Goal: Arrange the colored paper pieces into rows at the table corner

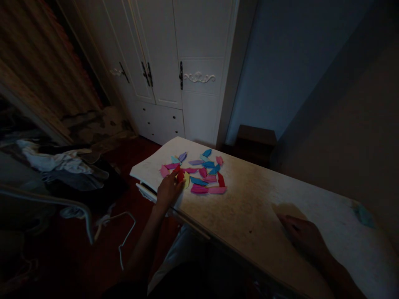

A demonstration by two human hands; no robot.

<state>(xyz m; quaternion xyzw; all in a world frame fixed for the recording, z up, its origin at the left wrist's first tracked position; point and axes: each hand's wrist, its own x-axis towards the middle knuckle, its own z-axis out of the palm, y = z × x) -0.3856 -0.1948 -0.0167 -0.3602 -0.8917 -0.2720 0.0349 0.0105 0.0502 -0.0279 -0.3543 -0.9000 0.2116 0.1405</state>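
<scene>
A group of small folded paper-like pieces lies on the table at its far left part, in pink, blue, purple, red and yellow. My left hand (168,189) reaches to the near left edge of this group, its fingers spread at a red piece (181,176). Beside that is a yellow piece (186,180). Closer to the middle lie a blue piece (198,181), a magenta piece (199,189) and a pink piece (217,190). Away to the right, my right hand (301,233) rests at the tabletop with its fingers curled together; anything inside is too dark to see.
The long pale table (243,207) runs from centre to lower right, with a partly open drawer (146,192). A bluish cloth-like thing (364,216) sits at its right end. Behind stands a white wardrobe (199,104). Clothes (59,160) and a bent pale tube (84,211) are at left.
</scene>
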